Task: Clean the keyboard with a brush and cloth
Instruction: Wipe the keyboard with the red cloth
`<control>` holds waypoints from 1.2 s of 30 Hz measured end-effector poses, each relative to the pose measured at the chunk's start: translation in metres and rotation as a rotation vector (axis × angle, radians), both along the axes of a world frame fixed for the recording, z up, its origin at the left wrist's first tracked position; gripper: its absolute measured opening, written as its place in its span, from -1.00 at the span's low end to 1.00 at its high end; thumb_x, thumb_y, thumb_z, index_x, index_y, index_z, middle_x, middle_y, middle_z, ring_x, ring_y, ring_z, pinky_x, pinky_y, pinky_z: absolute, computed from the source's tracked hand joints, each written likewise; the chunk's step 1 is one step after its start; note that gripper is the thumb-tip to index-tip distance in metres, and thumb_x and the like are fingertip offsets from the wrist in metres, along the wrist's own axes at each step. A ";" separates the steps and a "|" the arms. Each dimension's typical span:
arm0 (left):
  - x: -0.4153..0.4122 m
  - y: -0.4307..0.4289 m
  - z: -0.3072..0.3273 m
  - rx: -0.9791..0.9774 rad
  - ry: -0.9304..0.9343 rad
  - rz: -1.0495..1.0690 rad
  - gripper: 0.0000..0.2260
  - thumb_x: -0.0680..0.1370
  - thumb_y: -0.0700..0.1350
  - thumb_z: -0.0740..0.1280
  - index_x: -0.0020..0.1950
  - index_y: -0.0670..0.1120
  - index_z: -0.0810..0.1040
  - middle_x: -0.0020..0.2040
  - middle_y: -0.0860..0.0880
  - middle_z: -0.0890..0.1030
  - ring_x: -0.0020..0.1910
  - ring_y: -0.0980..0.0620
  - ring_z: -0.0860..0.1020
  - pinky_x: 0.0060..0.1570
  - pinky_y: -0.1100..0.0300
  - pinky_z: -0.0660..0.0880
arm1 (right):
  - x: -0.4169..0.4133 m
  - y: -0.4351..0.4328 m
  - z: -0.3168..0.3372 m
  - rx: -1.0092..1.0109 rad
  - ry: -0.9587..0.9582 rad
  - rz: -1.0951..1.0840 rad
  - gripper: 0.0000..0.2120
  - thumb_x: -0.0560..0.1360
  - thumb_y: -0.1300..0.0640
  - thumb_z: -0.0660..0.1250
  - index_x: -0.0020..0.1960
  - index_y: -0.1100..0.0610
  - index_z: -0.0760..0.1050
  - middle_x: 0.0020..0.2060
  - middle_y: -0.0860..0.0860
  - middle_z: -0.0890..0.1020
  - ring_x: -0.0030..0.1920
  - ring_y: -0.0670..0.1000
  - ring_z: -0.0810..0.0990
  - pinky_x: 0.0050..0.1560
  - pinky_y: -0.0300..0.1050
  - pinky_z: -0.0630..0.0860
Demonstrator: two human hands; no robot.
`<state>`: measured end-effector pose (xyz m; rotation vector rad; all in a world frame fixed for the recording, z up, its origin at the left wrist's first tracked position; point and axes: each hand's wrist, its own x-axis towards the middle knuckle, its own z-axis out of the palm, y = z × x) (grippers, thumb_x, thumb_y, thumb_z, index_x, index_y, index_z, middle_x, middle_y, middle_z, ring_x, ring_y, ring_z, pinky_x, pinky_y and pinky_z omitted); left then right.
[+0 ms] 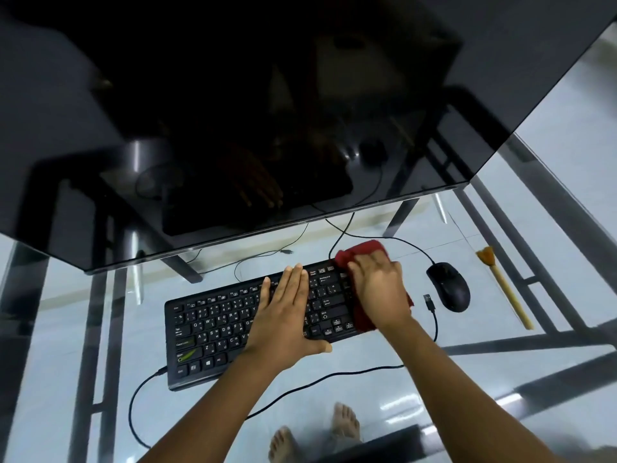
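Observation:
A black keyboard (213,332) lies slanted on the glass desk (434,379). My left hand (287,312) rests flat on its middle keys, fingers together, thumb at the front edge. My right hand (377,289) presses a dark red cloth (362,250) onto the keyboard's right end, covering the keys there. A brush (504,289) with a pale wooden handle and tan bristles lies on the glass to the far right, away from both hands.
A black mouse (449,287) sits just right of the keyboard, its cable running back. A loose USB plug (429,300) and black cable (140,406) lie on the glass. A large dark monitor (233,111) overhangs the back. Bare feet (345,421) show below the glass.

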<state>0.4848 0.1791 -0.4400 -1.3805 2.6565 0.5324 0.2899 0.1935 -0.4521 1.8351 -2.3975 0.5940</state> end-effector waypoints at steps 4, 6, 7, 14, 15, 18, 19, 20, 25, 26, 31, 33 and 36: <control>0.000 0.000 -0.001 -0.011 0.003 0.007 0.15 0.30 0.49 0.25 0.55 -0.10 -0.30 0.54 0.01 -0.37 0.49 0.08 -0.41 0.47 -0.05 -0.36 | 0.029 0.011 -0.011 -0.046 0.054 0.187 -0.88 0.45 0.13 0.42 -0.06 0.16 0.65 -0.20 0.06 0.66 -0.18 0.09 0.64 -0.14 -0.01 0.46; 0.002 -0.001 0.000 -0.008 0.000 -0.014 0.15 0.31 0.49 0.25 0.55 -0.10 -0.30 0.54 0.01 -0.36 0.49 0.08 -0.41 0.46 -0.03 -0.37 | 0.030 0.018 -0.010 -0.052 0.039 0.277 -0.84 0.46 0.11 0.38 -0.02 0.15 0.65 -0.21 0.04 0.65 -0.19 0.06 0.64 -0.13 -0.04 0.44; 0.004 -0.002 0.002 -0.004 -0.001 -0.025 0.14 0.31 0.49 0.25 0.55 -0.10 -0.30 0.55 0.00 -0.35 0.48 0.08 -0.41 0.46 -0.02 -0.38 | 0.021 0.016 -0.010 -0.067 0.024 0.244 -0.85 0.44 0.14 0.42 -0.01 0.15 0.65 -0.21 0.05 0.64 -0.21 0.07 0.63 -0.14 -0.03 0.49; 0.028 -0.009 0.004 0.032 -0.030 0.075 0.18 0.25 0.53 0.24 0.56 -0.07 -0.29 0.55 -0.02 -0.34 0.49 0.05 -0.40 0.46 -0.06 -0.37 | 0.027 0.027 -0.006 0.034 -0.081 0.096 -0.66 0.51 -0.10 0.28 0.27 -0.13 0.51 0.08 0.03 0.46 0.03 0.06 0.38 0.04 0.00 0.30; 0.028 -0.010 0.003 0.040 -0.029 0.068 0.18 0.26 0.53 0.24 0.56 -0.08 -0.29 0.55 -0.02 -0.34 0.49 0.05 -0.40 0.47 -0.06 -0.34 | 0.037 0.032 -0.007 0.042 -0.069 0.198 -0.67 0.51 -0.07 0.29 0.28 -0.16 0.50 0.07 0.01 0.47 0.01 0.06 0.39 0.02 0.00 0.29; 0.028 -0.011 0.003 0.042 -0.032 0.044 0.18 0.27 0.54 0.22 0.55 -0.08 -0.31 0.55 -0.01 -0.35 0.49 0.05 -0.39 0.49 -0.05 -0.31 | 0.027 0.026 -0.008 0.059 0.025 0.323 -0.60 0.48 0.11 0.35 0.27 -0.20 0.49 0.06 0.04 0.52 -0.03 0.07 0.45 0.02 0.04 0.37; 0.029 -0.012 0.003 0.043 -0.030 0.040 0.17 0.27 0.54 0.22 0.55 -0.08 -0.31 0.54 0.00 -0.36 0.49 0.06 -0.40 0.49 -0.04 -0.31 | 0.017 0.018 -0.008 0.044 0.000 0.210 -0.59 0.48 0.14 0.35 0.27 -0.18 0.49 0.06 0.06 0.53 -0.02 0.09 0.47 0.05 0.07 0.38; 0.030 -0.012 0.003 0.046 -0.029 0.038 0.17 0.27 0.54 0.22 0.55 -0.07 -0.32 0.54 0.00 -0.36 0.49 0.06 -0.40 0.49 -0.04 -0.31 | 0.009 0.011 -0.007 0.026 -0.058 0.048 -0.61 0.49 0.16 0.34 0.27 -0.13 0.50 0.06 0.09 0.52 0.00 0.12 0.47 0.09 0.12 0.38; 0.031 -0.011 0.002 0.044 -0.006 0.032 0.18 0.27 0.52 0.24 0.55 -0.08 -0.31 0.54 0.00 -0.35 0.49 0.05 -0.40 0.48 -0.02 -0.34 | 0.043 0.016 -0.008 0.030 -0.109 0.094 -0.65 0.52 0.17 0.31 0.30 0.03 0.50 0.04 0.15 0.52 0.00 0.14 0.47 -0.03 0.03 0.33; 0.031 -0.011 0.002 0.045 -0.001 0.032 0.17 0.27 0.52 0.25 0.55 -0.08 -0.31 0.54 0.00 -0.35 0.49 0.05 -0.39 0.48 -0.02 -0.33 | 0.046 0.023 -0.009 0.043 -0.072 0.236 -0.63 0.51 0.16 0.32 0.31 0.02 0.49 0.04 0.13 0.52 -0.01 0.13 0.48 -0.06 0.02 0.33; 0.032 -0.011 0.002 0.038 -0.021 0.020 0.17 0.27 0.54 0.21 0.55 -0.08 -0.32 0.54 0.00 -0.36 0.49 0.06 -0.39 0.50 -0.04 -0.30 | 0.009 0.014 -0.005 0.029 -0.189 -0.053 -0.68 0.54 0.17 0.29 0.28 0.01 0.51 0.00 0.12 0.50 0.01 0.14 0.47 0.05 0.10 0.40; 0.032 -0.011 0.002 0.033 -0.022 0.026 0.18 0.27 0.54 0.21 0.55 -0.09 -0.33 0.54 0.00 -0.36 0.49 0.05 -0.39 0.50 -0.05 -0.30 | 0.025 0.012 -0.004 0.033 -0.226 -0.104 -0.70 0.56 0.15 0.24 0.28 0.05 0.50 0.00 0.13 0.49 0.03 0.16 0.47 0.04 0.08 0.36; 0.031 -0.011 0.002 0.047 -0.014 0.025 0.18 0.27 0.54 0.22 0.55 -0.09 -0.32 0.55 -0.02 -0.35 0.50 0.04 -0.39 0.50 -0.05 -0.30 | 0.057 0.026 -0.004 0.110 -0.146 0.277 -0.61 0.57 0.05 0.11 0.39 0.02 0.37 0.06 0.10 0.48 0.05 0.13 0.46 0.02 0.06 0.35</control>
